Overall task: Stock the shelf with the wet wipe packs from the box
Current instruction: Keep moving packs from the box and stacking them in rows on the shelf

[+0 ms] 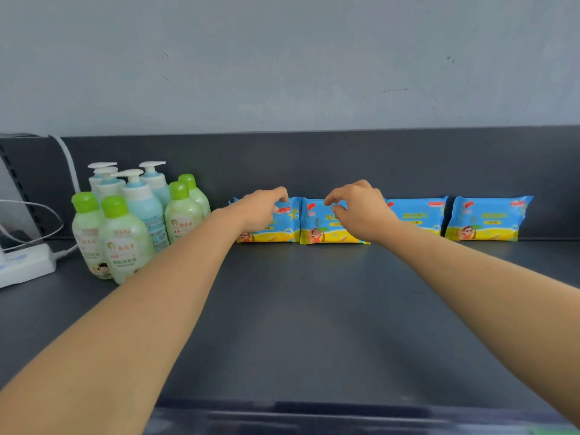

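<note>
Four wet wipe packs point(488, 219) stand end-to-end along the shelf point(298, 309) back. Our left hand point(260, 211) pinches the top of the leftmost pack point(287, 226); our right hand point(361, 211) curls before the second pack point(317, 224), and we cannot tell whether it grips.

nothing can be read for certain. the green-capped bottles point(125, 243) at the left edge of the shelf point(298, 309) carry labels with chinese characters, too blurred to make out. the wipe packs point(486, 219) along its back edge bear a red logo and yellow lettering, likewise too small to read.
</note>
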The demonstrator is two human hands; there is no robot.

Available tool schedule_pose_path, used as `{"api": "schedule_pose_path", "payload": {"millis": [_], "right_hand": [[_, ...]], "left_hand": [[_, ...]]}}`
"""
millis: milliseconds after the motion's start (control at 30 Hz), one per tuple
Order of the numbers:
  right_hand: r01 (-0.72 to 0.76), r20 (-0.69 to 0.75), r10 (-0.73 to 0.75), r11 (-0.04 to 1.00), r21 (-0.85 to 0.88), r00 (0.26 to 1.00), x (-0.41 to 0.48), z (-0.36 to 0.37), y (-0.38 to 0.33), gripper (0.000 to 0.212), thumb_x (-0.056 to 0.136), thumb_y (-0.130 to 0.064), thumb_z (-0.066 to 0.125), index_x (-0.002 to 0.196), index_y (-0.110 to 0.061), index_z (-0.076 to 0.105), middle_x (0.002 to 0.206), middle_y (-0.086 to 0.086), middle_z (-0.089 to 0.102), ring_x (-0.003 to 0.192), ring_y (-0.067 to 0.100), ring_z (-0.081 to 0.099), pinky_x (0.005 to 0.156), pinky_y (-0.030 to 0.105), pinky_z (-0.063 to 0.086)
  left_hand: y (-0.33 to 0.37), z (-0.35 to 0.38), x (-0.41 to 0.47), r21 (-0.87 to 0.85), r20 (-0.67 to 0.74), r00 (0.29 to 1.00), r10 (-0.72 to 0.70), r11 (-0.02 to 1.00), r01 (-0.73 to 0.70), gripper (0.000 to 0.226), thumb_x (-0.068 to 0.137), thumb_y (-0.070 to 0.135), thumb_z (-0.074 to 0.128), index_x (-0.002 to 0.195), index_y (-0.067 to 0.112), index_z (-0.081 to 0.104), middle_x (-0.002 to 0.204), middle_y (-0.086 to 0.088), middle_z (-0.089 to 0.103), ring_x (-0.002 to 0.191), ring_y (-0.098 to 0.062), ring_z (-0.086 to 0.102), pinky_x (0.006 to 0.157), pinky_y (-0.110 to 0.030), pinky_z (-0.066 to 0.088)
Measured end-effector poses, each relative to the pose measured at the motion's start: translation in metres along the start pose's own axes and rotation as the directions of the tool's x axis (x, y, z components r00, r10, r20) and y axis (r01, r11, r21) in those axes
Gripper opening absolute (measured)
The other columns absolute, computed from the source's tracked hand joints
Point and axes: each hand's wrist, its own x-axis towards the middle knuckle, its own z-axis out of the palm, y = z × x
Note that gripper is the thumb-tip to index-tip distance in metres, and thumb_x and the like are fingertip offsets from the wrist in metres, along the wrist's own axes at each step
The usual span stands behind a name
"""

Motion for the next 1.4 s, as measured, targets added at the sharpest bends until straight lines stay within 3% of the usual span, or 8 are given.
{"api": "schedule_pose_path", "payload": {"millis": [100,200,300,367,567,800,1100,1400], "right_hand": [[0.012,-0.007,-0.012,1.0,0.005,1.0,0.002,0.003,-0.003,0.031,0.096,-0.016,0.041,0.12,-0.02,0.06,0.12,0.003,0.064,0.125,0.024,0.039,0.101,0.04,0.032],[0.018,-0.025,-0.018,1.0,0.008,1.0,0.004,0.006,-0.006,0.03,0.096,-0.015,0.041,0.119,-0.02,0.061,0.121,0.002,0.063,0.124,0.024,0.04,0.101,0.041,0.032],[0.016,-0.04,-0.016,1.0,0.005,0.999,0.005,0.008,-0.007,0.03,0.096,-0.015,0.041,0.118,-0.02,0.061,0.123,0.001,0.063,0.123,0.024,0.041,0.1,0.04,0.033],[0.013,-0.041,-0.012,1.0,0.007,0.999,0.005,0.008,-0.007,0.03,0.097,-0.015,0.042,0.118,-0.02,0.061,0.123,0.001,0.063,0.123,0.024,0.041,0.101,0.041,0.033],[0.007,-0.041,-0.007,1.0,0.013,0.999,0.001,0.006,-0.003,0.03,0.096,-0.014,0.042,0.119,-0.019,0.06,0.125,0.003,0.061,0.125,0.024,0.04,0.101,0.04,0.032],[-0.002,-0.049,0.001,1.0,-0.011,0.999,-0.003,0.005,-0.002,0.03,0.095,-0.014,0.043,0.12,-0.02,0.06,0.128,0.004,0.058,0.126,0.024,0.039,0.101,0.039,0.032],[-0.002,-0.051,0.002,1.0,-0.001,0.999,-0.007,0.001,-0.003,0.033,0.094,-0.012,0.045,0.123,-0.019,0.058,0.131,0.004,0.056,0.128,0.024,0.038,0.103,0.039,0.032],[-0.028,-0.028,0.028,1.0,-0.011,0.999,-0.011,0.0,0.0,0.033,0.093,-0.013,0.045,0.123,-0.019,0.057,0.132,0.004,0.055,0.128,0.025,0.037,0.103,0.04,0.031]], "left_hand": [[-0.004,0.007,-0.002,-0.055,-0.11,0.993,0.034,0.998,-0.041,0.034,0.1,0.01,0.035,0.127,0.028,0.048,0.105,-0.007,0.04,0.092,-0.022,0.043,0.083,-0.039,0.046],[-0.006,0.009,-0.002,-0.087,-0.139,0.987,0.086,0.991,-0.098,0.034,0.099,0.007,0.037,0.127,0.021,0.052,0.113,-0.009,0.048,0.112,-0.021,0.041,0.089,-0.035,0.04],[-0.005,0.009,0.0,-0.117,-0.184,0.98,0.076,0.988,-0.099,0.032,0.098,0.008,0.043,0.124,0.02,0.056,0.108,-0.005,0.038,0.103,-0.019,0.041,0.084,-0.031,0.041],[-0.003,0.009,0.002,-0.069,-0.266,0.962,0.06,0.994,-0.081,0.03,0.096,0.012,0.049,0.123,0.024,0.055,0.11,-0.002,0.035,0.105,-0.02,0.039,0.093,-0.034,0.041],[0.002,0.01,0.004,0.123,-0.426,0.898,0.109,0.99,-0.062,0.012,0.093,0.017,0.054,0.105,0.015,0.054,0.111,-0.005,0.05,0.108,-0.022,0.043,0.093,-0.037,0.035],[0.001,0.012,-0.006,0.206,-0.381,0.907,0.177,0.973,-0.103,0.024,0.094,0.027,0.053,0.112,0.012,0.059,0.114,-0.005,0.056,0.109,-0.021,0.049,0.091,-0.035,0.041],[-0.001,0.014,-0.014,0.263,-0.328,0.928,0.179,0.96,-0.092,0.041,0.088,0.019,0.062,0.127,0.018,0.049,0.127,-0.005,0.048,0.12,-0.022,0.043,0.1,-0.038,0.035],[0.002,0.007,-0.01,0.307,-0.272,0.946,0.173,0.948,-0.085,0.039,0.088,0.0,0.055,0.121,0.019,0.048,0.12,-0.005,0.055,0.112,-0.024,0.049,0.094,-0.038,0.039]]}}
